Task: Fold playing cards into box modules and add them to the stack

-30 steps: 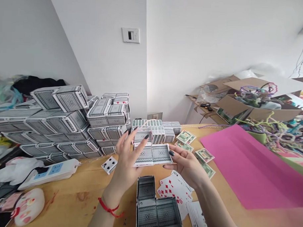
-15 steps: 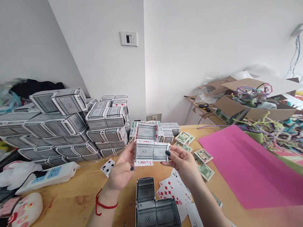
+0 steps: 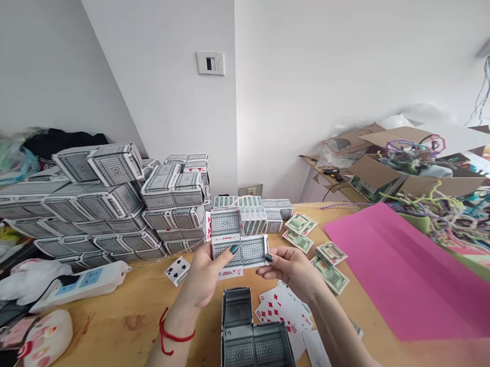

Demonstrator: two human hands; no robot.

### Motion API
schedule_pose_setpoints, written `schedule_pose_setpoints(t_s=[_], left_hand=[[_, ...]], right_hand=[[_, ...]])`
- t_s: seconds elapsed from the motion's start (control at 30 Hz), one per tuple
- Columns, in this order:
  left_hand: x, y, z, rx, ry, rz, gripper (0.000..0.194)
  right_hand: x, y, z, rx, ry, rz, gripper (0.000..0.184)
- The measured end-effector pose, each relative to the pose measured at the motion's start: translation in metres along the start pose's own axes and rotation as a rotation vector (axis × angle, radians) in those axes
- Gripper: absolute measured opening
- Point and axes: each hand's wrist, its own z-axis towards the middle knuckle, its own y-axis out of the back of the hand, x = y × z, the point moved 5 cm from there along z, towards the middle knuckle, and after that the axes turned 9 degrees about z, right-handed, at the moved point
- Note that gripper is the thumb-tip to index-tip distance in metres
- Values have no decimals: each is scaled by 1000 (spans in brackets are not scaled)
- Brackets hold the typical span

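Between my two hands, above the table, is an L-shaped piece folded from playing cards (image 3: pixel 254 250), with grey patterned backs showing. My left hand (image 3: pixel 203 276) grips its left side, thumb pressed on the front face. At its right end, my right hand (image 3: pixel 288 268) pinches the edge between thumb and fingers. White flaps with red print stick out at its left and bottom. Below it on the table lies a similar L-shaped open card tray (image 3: pixel 239 352). Loose face-up playing cards (image 3: pixel 278 310) are spread beside that tray, partly under my right forearm.
Stacked card boxes (image 3: pixel 87 199) fill the back left. A power strip (image 3: pixel 84 285) and a white figure (image 3: pixel 49 337) lie at left. Green-backed cards (image 3: pixel 330 275) sit near a pink sheet (image 3: pixel 406 280). A cardboard box (image 3: pixel 430 182) with yarn stands back right.
The card piece and both hands have shifted slightly left. My left thumb has moved from below the piece up onto its front face. The view has turned slightly.
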Motion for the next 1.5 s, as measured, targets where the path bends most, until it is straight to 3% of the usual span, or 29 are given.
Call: schedule_pose_setpoints(t_s=[0.27,0.43,0.63,0.77,0.8,0.87,0.97,1.07,1.3,1.5], left_hand=[[1,3,0,-44,-58,153,30],[0,1,0,-62,-49,127,31],[8,1,-2,-49,194,-12,48],[10,4,0,-93,185,-76,47],[10,4,1,-99,178,-85,46],[11,4,2,-115,162,-91,44],[12,5,3,-141,146,-87,41],[15,6,3,-162,150,-85,37],[15,7,2,-151,149,-74,31],[13,8,3,-137,163,-57,29]], right_hand=[[3,-9,-3,-159,195,-266,32],[10,-15,-7,-162,281,-447,39],[24,0,-14,-16,132,-716,38],[21,31,-16,-153,-90,-1317,36],[17,39,-16,-208,-181,-1484,41],[7,48,-12,-270,-265,-1595,59],[-6,55,-3,-354,-280,-1657,84],[-8,68,4,-468,-291,-1688,87],[-3,95,13,-524,-297,-1662,38],[4,93,16,-538,-169,-1546,35]])
